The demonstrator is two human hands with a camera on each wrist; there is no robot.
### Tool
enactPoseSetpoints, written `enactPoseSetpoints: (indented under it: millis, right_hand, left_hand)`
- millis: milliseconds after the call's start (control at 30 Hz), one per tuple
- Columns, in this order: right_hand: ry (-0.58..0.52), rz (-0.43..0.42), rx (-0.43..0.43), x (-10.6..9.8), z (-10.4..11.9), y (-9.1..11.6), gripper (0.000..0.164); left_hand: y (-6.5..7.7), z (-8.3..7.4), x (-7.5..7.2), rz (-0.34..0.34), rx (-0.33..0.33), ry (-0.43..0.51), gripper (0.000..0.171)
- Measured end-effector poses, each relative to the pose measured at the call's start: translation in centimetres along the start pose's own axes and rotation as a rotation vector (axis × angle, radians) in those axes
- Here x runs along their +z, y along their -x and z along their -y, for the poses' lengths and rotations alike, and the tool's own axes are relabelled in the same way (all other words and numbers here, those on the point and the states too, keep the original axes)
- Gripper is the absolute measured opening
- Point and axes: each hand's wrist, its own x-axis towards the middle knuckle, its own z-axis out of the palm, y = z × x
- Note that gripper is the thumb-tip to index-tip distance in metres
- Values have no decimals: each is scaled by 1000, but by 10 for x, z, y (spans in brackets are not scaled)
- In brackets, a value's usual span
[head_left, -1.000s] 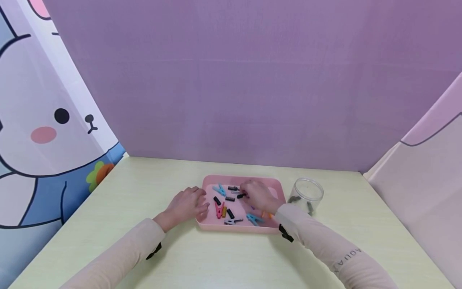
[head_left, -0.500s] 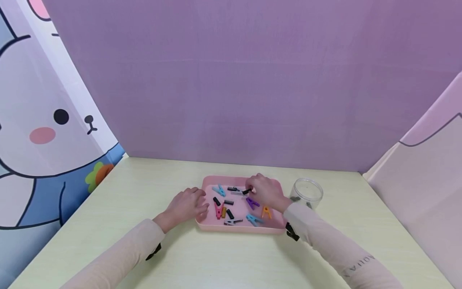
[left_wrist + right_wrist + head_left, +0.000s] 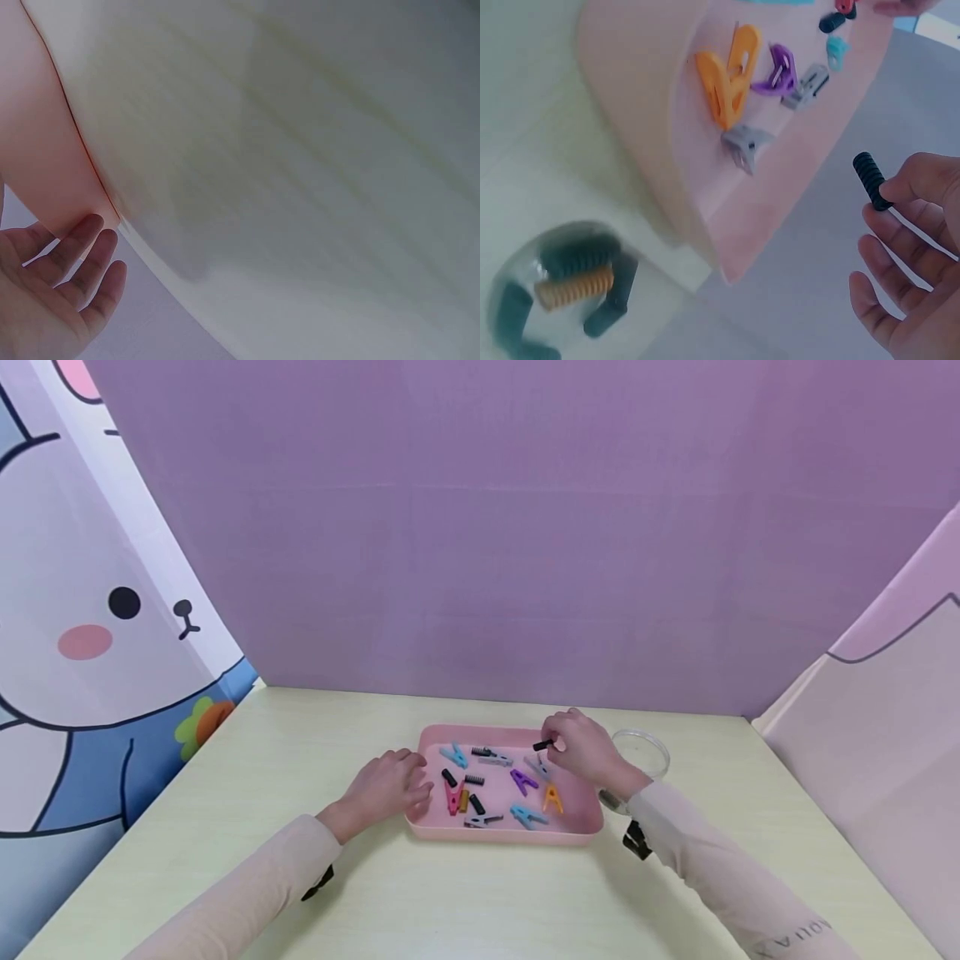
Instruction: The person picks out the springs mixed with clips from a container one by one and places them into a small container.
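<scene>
My right hand [image 3: 591, 750] pinches a small black ribbed cylinder [image 3: 870, 180] between thumb and forefinger, held above the back right part of the pink tray [image 3: 502, 837]. Loosely bent fingers of my left hand [image 3: 384, 787] rest at the tray's left rim. Inside the tray lie several clothespins, among them an orange clothespin [image 3: 552, 798], a purple clothespin [image 3: 523, 782] and a pink clothespin [image 3: 453, 797]. More ribbed black pieces and a mustard-coloured cylinder [image 3: 464, 801] lie among them.
A clear round jar [image 3: 667, 753] stands right of the tray, partly behind my right forearm. In the right wrist view it contains dark ribbed pieces and an orange ribbed piece [image 3: 576, 289]. A purple backdrop [image 3: 480, 568] rises behind the table [image 3: 465, 902].
My right hand has lifted the black ribbed cylinder from the tray's middle and moved right, towards the jar. The left hand stays at the rim.
</scene>
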Motion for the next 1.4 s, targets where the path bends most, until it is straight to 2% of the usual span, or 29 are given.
enactPoseSetpoints:
  millis: [700,1133,1400]
  right_hand:
    - [-48,-74,116,-45,-42,34,11]
    - [-57,-142,147,-55,-69,50,11]
    - [-56,-148,132,-50,-77,56,11]
  left_hand:
    - [-1,1,1,3,5,6,43]
    - [0,1,1,0,5,11,43]
    - [0,1,0,-1,5,16,42]
